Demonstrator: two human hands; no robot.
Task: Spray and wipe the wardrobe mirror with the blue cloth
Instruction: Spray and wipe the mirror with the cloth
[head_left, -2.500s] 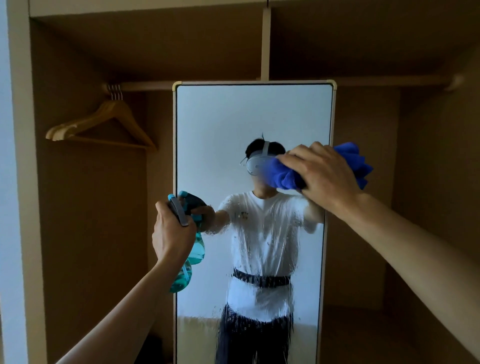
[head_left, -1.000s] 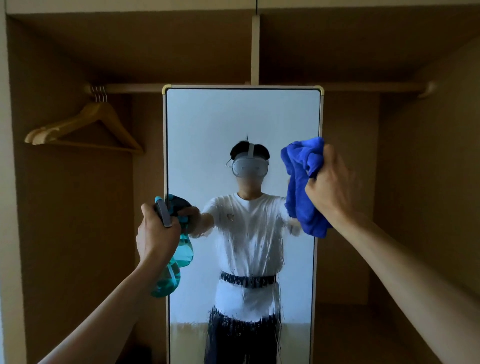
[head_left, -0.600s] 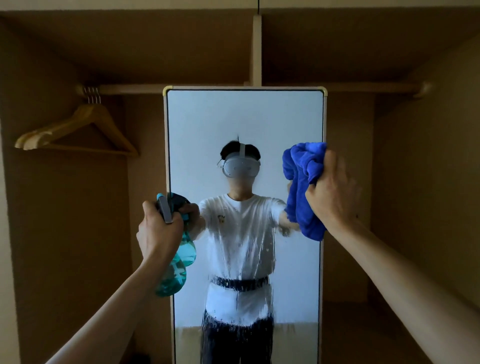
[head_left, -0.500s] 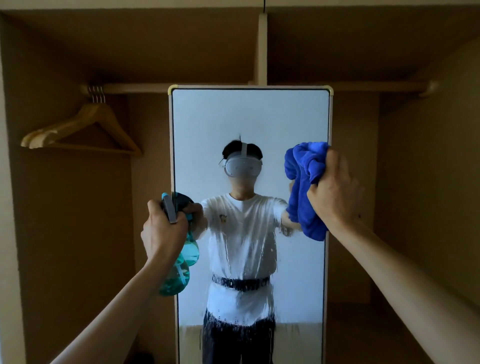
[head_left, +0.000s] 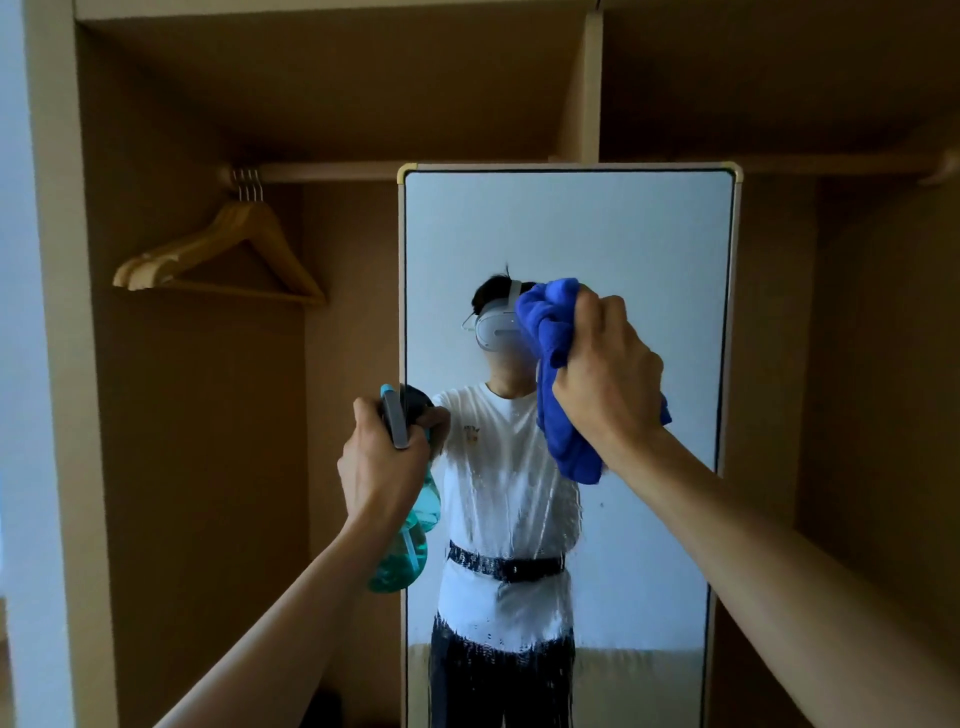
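Observation:
A tall wardrobe mirror (head_left: 639, 244) with a pale frame stands upright in the middle of the wardrobe. Wet streaks run down its middle and lower glass. My right hand (head_left: 605, 384) grips a bunched blue cloth (head_left: 553, 358) held at the glass near the mirror's centre, at head height of the reflection. My left hand (head_left: 382, 470) holds a teal spray bottle (head_left: 408, 545) by its trigger head at the mirror's left edge, nozzle towards the glass. The mirror reflects a person in a white shirt.
Wooden hangers (head_left: 223, 249) hang from the rail (head_left: 322, 170) at the upper left. Brown wardrobe walls close in on both sides, with a vertical divider (head_left: 587, 78) above the mirror. A pale wall edge (head_left: 21, 364) runs down the far left.
My right hand has carried the blue cloth left from the mirror's right edge to its centre. The left hand with the bottle keeps its place. The view has shifted slightly.

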